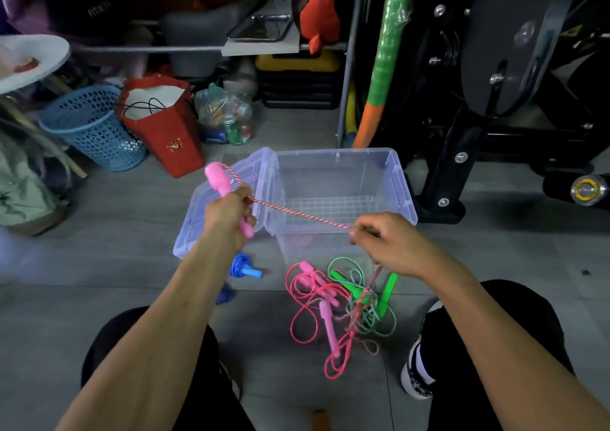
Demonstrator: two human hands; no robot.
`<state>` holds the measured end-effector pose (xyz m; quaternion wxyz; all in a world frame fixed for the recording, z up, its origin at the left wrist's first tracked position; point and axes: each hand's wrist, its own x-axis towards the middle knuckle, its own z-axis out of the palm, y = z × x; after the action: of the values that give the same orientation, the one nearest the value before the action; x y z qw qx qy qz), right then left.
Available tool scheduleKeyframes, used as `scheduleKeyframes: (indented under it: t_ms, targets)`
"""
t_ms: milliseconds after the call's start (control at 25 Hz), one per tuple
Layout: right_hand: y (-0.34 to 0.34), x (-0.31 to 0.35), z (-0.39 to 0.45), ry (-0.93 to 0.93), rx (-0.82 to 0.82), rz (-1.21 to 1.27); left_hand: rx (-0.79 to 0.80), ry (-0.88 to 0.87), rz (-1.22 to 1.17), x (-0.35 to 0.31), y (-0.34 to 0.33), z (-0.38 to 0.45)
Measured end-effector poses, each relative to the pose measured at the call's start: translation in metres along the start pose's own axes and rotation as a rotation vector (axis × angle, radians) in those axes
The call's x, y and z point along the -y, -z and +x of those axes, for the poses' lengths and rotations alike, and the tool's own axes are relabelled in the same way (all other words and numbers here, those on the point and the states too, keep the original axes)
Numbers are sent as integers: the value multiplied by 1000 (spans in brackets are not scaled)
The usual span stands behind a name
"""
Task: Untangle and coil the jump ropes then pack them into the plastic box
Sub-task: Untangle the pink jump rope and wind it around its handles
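Note:
My left hand grips a pink jump-rope handle, held up over the box lid. Its red-and-white twisted rope stretches taut to my right hand, which pinches it; from there it drops into a tangle on the floor. That tangle holds a pink rope with pink handles and a green rope with green handles. A coiled blue rope with blue handle lies left of it. The clear plastic box stands open just beyond my hands, nothing visible inside.
A blue mesh basket, a red paper bag and a bag of bottles stand at the back left. A black exercise machine fills the right. My knees and a shoe frame the grey tiled floor.

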<state>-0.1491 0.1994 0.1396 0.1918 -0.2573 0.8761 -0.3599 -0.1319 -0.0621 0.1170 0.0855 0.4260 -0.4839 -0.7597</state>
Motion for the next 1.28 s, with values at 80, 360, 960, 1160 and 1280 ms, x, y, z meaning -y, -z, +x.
scheduleKeyframes:
  t_ms: [80,360,960,1160,1280]
  targets:
    - [4,-2,1,28,-97,17,48,24,309,2,3,-2]
    - [-10,1,14,51,-21,-145,302,-210,731,21,-5,-46]
    - [-1,3,-1,44,-42,-17,154,-239,1073,33,15,-26]
    - [-14,10,7,147,13,-7,308,-405,857,31,-4,-56]
    - [-14,14,10,161,-6,42,529,-246,819,30,-6,-70]
